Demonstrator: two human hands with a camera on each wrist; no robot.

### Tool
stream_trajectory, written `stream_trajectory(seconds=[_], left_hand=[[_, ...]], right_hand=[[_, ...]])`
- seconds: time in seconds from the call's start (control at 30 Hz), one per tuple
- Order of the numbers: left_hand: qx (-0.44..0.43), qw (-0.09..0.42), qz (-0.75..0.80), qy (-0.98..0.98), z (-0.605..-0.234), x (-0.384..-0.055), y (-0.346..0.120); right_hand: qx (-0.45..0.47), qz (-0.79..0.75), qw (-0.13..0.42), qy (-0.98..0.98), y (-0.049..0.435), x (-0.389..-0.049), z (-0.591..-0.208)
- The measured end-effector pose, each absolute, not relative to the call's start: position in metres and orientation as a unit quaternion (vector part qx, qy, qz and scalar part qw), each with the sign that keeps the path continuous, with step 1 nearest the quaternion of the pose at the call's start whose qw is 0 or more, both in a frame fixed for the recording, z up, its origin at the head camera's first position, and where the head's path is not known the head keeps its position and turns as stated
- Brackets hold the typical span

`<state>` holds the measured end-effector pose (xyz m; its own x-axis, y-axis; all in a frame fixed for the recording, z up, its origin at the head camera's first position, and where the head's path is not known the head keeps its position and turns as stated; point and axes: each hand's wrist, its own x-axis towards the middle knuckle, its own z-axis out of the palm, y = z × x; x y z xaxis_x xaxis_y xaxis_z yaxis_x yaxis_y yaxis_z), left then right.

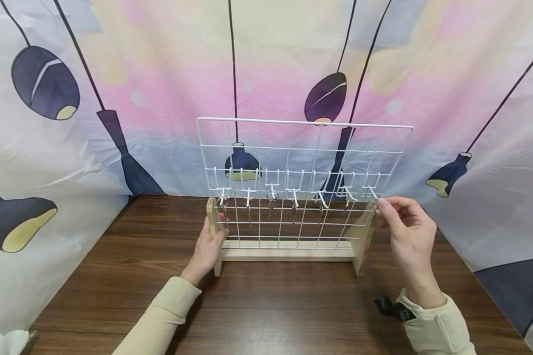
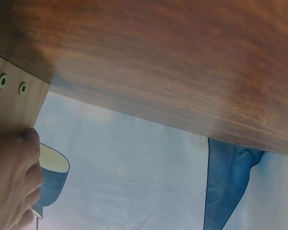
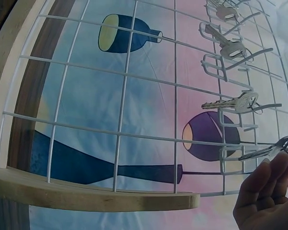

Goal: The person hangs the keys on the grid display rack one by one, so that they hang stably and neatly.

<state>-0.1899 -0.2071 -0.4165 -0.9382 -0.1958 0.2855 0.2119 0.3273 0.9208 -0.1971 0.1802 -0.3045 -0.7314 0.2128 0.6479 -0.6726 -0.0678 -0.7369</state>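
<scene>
A white wire grid rack (image 1: 304, 123) stands upright between two pale wooden side posts. Around the left post (image 1: 212, 217) the left hand (image 1: 208, 249) grips from the side. Over at the rack's right end, the right hand (image 1: 410, 231) pinches a silver key (image 3: 266, 152) between thumb and fingers, right by the rightmost hook (image 1: 373, 192). Whether that key's ring is on the hook I cannot tell. Several other silver keys (image 3: 234, 50) hang from a row of white hooks across the grid. In the left wrist view, the post (image 2: 19, 105) shows two bolt heads above the hand.
A brown wood-grain table (image 1: 275, 305) carries the rack, whose wooden base bar (image 1: 288, 254) joins the posts. Behind and on both sides hangs a pastel cloth (image 1: 160, 74) printed with dark lamps. A white object (image 1: 4, 342) lies at the near left corner.
</scene>
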Motion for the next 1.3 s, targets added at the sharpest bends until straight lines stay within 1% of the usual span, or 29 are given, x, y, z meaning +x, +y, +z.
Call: stream_trajectory(seconds=[0.2, 0.5, 0.7, 0.93, 1.17, 1.3], left_hand=[[-0.008, 0.175, -0.580, -0.795, -0.416, -0.190, -0.207], [-0.003, 0.174, -0.573, -0.801, -0.415, -0.189, -0.207], [-0.004, 0.178, -0.576, -0.798, -0.415, -0.189, -0.207], [0.001, 0.164, -0.584, -0.795, -0.415, -0.189, -0.206], [0.011, 0.145, -0.592, -0.793, -0.407, -0.186, -0.205], [0.009, 0.144, -0.595, -0.791, -0.402, -0.184, -0.204]], right_hand=[[0.198, 0.723, 0.298, -0.591, 0.181, -0.199, -0.306], [0.186, 0.731, 0.286, -0.591, 0.179, -0.200, -0.304], [0.176, 0.740, 0.269, -0.591, 0.179, -0.200, -0.305], [0.180, 0.756, 0.267, -0.570, 0.181, -0.200, -0.308], [0.156, 0.755, 0.264, -0.580, 0.186, -0.197, -0.311], [0.143, 0.744, 0.257, -0.600, 0.191, -0.194, -0.312]])
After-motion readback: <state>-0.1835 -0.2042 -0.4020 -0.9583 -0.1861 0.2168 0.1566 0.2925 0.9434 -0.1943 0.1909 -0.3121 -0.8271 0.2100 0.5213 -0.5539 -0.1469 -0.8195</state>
